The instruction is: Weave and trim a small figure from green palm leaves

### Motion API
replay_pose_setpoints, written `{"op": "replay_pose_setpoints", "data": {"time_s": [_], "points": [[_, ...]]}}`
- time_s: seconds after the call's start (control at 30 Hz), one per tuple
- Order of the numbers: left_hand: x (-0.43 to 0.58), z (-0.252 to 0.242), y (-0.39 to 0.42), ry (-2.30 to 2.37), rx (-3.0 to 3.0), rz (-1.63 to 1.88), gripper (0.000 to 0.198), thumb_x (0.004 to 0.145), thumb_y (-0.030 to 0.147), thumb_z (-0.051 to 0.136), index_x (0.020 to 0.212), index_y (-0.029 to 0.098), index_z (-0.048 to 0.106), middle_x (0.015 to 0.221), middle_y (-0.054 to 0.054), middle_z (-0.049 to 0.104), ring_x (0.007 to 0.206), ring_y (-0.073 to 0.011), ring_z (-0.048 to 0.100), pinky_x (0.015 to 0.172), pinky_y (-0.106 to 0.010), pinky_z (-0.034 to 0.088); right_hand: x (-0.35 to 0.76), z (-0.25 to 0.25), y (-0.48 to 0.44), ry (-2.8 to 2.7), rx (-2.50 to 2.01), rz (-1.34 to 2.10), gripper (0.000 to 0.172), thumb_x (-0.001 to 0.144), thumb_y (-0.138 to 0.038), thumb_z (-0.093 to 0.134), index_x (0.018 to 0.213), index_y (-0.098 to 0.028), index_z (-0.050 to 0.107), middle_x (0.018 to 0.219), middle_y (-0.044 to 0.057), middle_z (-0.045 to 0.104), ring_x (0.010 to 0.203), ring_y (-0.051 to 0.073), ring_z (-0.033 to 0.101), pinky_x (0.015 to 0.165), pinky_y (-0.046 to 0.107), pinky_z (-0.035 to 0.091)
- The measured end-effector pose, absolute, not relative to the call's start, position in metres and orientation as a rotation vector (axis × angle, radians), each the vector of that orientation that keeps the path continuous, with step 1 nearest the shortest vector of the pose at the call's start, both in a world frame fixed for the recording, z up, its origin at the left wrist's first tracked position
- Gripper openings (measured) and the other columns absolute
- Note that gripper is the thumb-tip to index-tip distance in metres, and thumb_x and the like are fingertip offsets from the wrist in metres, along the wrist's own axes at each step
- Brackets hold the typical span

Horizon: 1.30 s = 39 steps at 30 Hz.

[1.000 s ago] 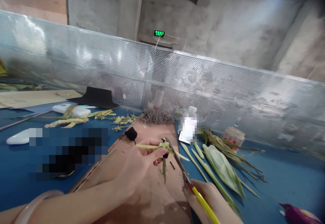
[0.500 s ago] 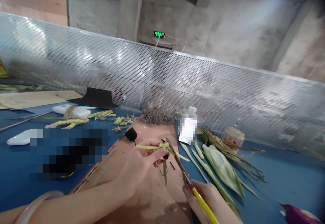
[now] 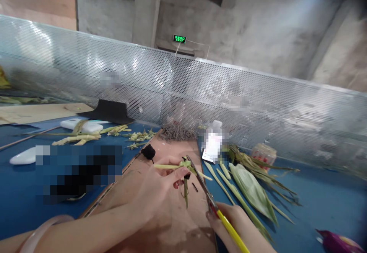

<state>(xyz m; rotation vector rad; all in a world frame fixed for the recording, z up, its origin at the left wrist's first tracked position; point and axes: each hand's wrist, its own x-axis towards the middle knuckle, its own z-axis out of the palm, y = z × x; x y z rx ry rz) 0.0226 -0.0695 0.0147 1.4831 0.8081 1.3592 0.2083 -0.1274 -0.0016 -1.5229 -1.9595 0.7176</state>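
Scarcely any movement: left hand (image 3: pixel 156 190) pinched on leaf strip (image 3: pixel 169 166), right hand (image 3: pixel 237 222) closed around scissors (image 3: pixel 200 182).

One head-worn camera looks forward and down, close over the blue table (image 3: pixel 329 203).

Blue table (image 3: pixel 321 199) bearing brown board (image 3: pixel 169 147), green leaves (image 3: pixel 250 190).

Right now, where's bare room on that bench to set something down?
Bare blue table between the leaf pile and the purple object at the right. Bare board between the black tuft and the left hand gripping a leaf strip. Crowded: the board's right edge, where the right hand holds scissors next to the leaf pile.
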Motion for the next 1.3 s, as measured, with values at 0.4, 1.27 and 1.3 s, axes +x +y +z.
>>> {"op": "replay_pose_setpoints", "data": {"time_s": [0.4, 1.27, 1.3], "points": [[0.025, 0.017, -0.075, 0.775, 1.456, 1.332, 0.015, 0.071, 0.032, 0.067, 0.069, 0.018, 0.067, 0.075, -0.003, 0.063, 0.056, -0.0095, 0.048, 0.054, -0.024, 0.041, 0.205, 0.008, -0.138, -1.907, -1.474, 0.69, 0.047, 0.077, -0.059, 0.045, 0.073, -0.016, 0.064, 0.063, 0.005, 0.061, 0.06, 0.017, 0.053, 0.051, 0.022, 0.04], [0.024, 0.01, -0.067, 0.751, 1.281, 1.226, 0.041, 0.067, 0.034, 0.07, 0.105, 0.019, 0.065, 0.079, -0.004, 0.065, 0.074, -0.0158, 0.059, 0.064, -0.026, 0.045, 0.203, 0.003, -0.136, -1.829, -1.57, 0.54, 0.054, 0.078, -0.065, 0.036, 0.062, -0.018, 0.058, 0.061, 0.005, 0.061, 0.06, 0.018, 0.055, 0.052, 0.021, 0.042], [0.025, 0.011, -0.068, 0.749, 1.274, 1.207, 0.039, 0.067, 0.034, 0.07, 0.103, 0.018, 0.066, 0.077, -0.004, 0.065, 0.073, -0.0159, 0.058, 0.064, -0.026, 0.045, 0.203, 0.004, -0.137, -1.826, -1.557, 0.541, 0.056, 0.078, -0.065, 0.036, 0.063, -0.018, 0.06, 0.062, 0.006, 0.063, 0.062, 0.019, 0.057, 0.052, 0.021, 0.043]]}}
